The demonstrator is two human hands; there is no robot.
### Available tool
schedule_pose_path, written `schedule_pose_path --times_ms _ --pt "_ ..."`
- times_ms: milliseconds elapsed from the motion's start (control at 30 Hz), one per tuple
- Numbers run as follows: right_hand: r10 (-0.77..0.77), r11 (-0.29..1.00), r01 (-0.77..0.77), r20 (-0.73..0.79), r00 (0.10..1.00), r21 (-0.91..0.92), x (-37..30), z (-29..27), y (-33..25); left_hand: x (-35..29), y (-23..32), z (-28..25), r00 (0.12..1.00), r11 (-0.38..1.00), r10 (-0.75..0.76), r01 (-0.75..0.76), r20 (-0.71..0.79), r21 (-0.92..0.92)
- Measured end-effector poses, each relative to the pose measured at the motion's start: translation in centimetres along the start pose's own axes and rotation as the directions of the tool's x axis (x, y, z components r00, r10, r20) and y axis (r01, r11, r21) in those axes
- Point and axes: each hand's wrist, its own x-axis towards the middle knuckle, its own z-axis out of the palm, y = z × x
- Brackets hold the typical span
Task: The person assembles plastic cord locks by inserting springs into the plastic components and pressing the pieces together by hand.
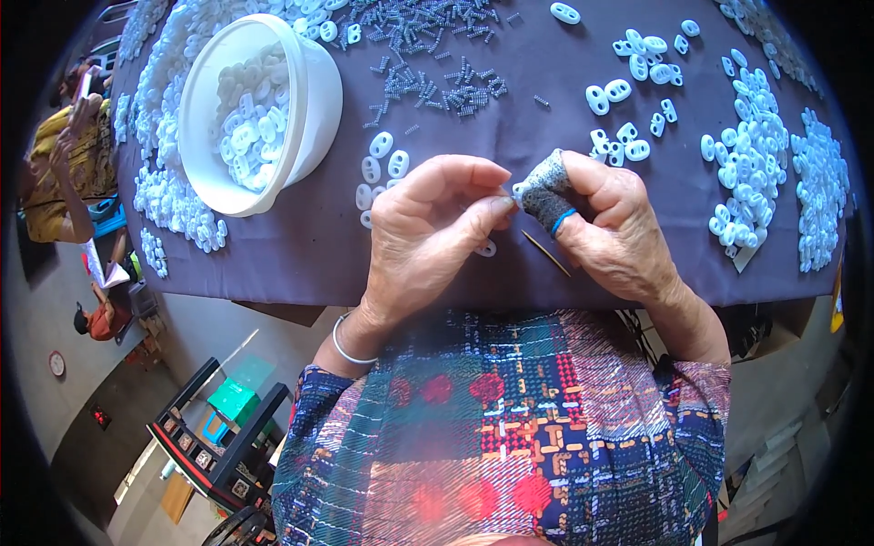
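My left hand (428, 218) and my right hand (624, 232) meet over the near part of the table. Between their fingertips is a small white plastic cord lock piece (520, 189), mostly hidden. Grey knitted covers (548, 175) wrap my right thumb and index finger, one with a blue edge. Those two fingers pinch the piece, while the left thumb and index finger close in at its left side; whether they grip it too is unclear. A thin brown stick (546, 253) lies below the right fingers. Several white two-holed cord locks (398, 164) lie beside my left hand.
A white round tub (314, 118) holding white pieces stands at left, amid a large heap of them (164, 100). Loose metal springs (464, 86) lie at the far middle. More cord locks (751, 146) are piled at right. Other people (68, 173) sit beyond the table's left side.
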Motion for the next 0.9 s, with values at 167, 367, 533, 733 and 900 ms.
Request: schedule_pose_path --times_ms 167,367,533,733,900 --pt "-0.150 0.982 0.145 -0.035 0.988 -0.122 0.18 0.07 0.26 0.02 -0.28 0.14 0.998 0.998 0.059 -0.058 -0.005 0.030" --pt "-0.176 0.967 0.174 0.007 0.984 -0.184 0.49 0.19 0.44 -0.11 0.06 -0.20 0.999 0.991 0.054 -0.054 0.003 0.119" --pt "-0.337 0.916 0.321 -0.028 0.941 -0.240 0.83 0.70 1.07 0.27 -0.37 -0.80 0.989 0.961 0.136 -0.144 0.051 0.235" --pt "-0.037 0.993 0.036 0.006 0.999 0.112 0.12 0.58 0.26 0.00 -0.36 -0.57 0.996 0.996 0.085 -0.084 0.034 -0.026" --pt "-0.005 0.994 0.003 0.012 1.000 0.112 0.16 0.24 0.36 0.13 -0.17 -0.56 0.997 0.997 0.073 -0.072 0.040 -0.023"
